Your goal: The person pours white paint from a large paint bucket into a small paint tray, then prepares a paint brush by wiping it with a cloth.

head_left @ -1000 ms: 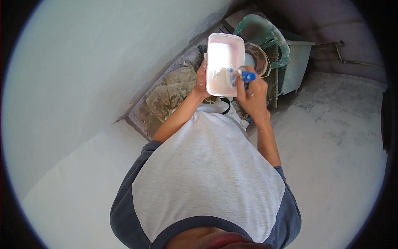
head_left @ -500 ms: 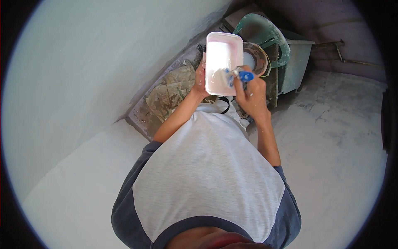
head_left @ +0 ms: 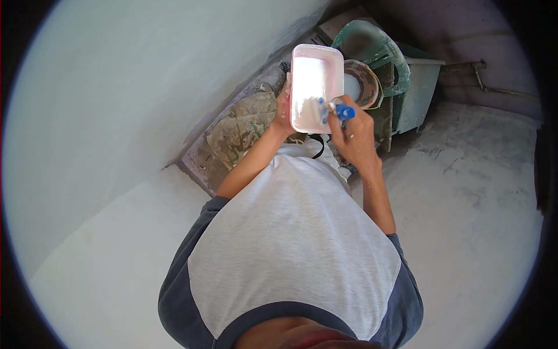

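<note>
A white rectangular tub (head_left: 295, 93) with white paint inside is held up in front of my body. My left hand (head_left: 283, 109) grips it along its left side, with the fingers partly hidden behind the wall. My right hand (head_left: 356, 129) is closed round a paintbrush with a blue handle (head_left: 345, 112). The brush head lies over the lower right part of the tub, at the paint; whether it touches the bottom cannot be made out. Specks of paint dot my right hand.
Behind the tub stands a round bucket (head_left: 369, 87) with whitish liquid. Beyond it are a green plastic chair (head_left: 401, 67) and a grey-green bin (head_left: 417, 96). A crumpled, stained sheet (head_left: 238, 125) lies at the left, beside the pale wall (head_left: 128, 87). A pipe (head_left: 478, 75) runs at the far right.
The brush has shifted slightly within the tub, and its head looks less smeared now. Tub and hands appear a little further right, along with the whole view.
</note>
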### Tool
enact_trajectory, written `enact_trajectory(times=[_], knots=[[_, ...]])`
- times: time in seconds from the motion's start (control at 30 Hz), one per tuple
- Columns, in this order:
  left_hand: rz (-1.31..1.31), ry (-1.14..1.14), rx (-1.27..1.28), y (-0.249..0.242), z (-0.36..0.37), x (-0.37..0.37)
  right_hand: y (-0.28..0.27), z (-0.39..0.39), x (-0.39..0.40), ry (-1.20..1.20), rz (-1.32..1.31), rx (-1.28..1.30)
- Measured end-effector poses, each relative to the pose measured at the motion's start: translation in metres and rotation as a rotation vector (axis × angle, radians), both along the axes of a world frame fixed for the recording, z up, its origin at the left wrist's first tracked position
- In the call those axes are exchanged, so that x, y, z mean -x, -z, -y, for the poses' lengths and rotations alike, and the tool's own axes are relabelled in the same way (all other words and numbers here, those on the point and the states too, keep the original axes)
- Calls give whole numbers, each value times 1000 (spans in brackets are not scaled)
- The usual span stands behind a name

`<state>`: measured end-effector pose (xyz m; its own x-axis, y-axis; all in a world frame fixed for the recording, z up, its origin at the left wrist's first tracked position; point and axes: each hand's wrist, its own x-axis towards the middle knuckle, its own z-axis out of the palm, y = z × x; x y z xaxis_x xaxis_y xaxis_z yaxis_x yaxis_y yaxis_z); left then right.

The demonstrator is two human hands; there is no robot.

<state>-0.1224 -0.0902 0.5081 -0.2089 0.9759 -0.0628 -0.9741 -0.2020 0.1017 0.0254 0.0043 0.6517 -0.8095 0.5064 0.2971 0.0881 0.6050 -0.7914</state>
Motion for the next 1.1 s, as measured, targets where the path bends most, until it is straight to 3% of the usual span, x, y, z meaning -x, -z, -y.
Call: enact_trajectory(times=[0.3,0.4,0.53,0.6,0.67,0.73,0.8,0.87,1.03,1.1], knots=[[139,58,-150,2,-6,-3,3,-17,19,133,-63,-3],[-63,26,-25,-1,-3,1,0,-14,6,100,-1,-34],[-47,-8,26,-8,-3,-4,1,12,6,45,-5,18],[-238,-15,300,-13,-4,-8,3,20,11,15,-81,45],[-128,-9,167,16,-3,-6,3,11,17,12,-52,47],[-2,46,-11,14,-3,-6,3,-2,20,88,-74,60],[51,28,-27,6,-3,-6,3,-11,15,112,-24,71],[-137,-21,-12,-8,1,-3,-4,-13,8,148,-17,-29],[28,-6,3,-2,3,-1,2,13,-5,41,28,23],[86,21,-100,2,2,-3,5,22,6,19,-35,26]])
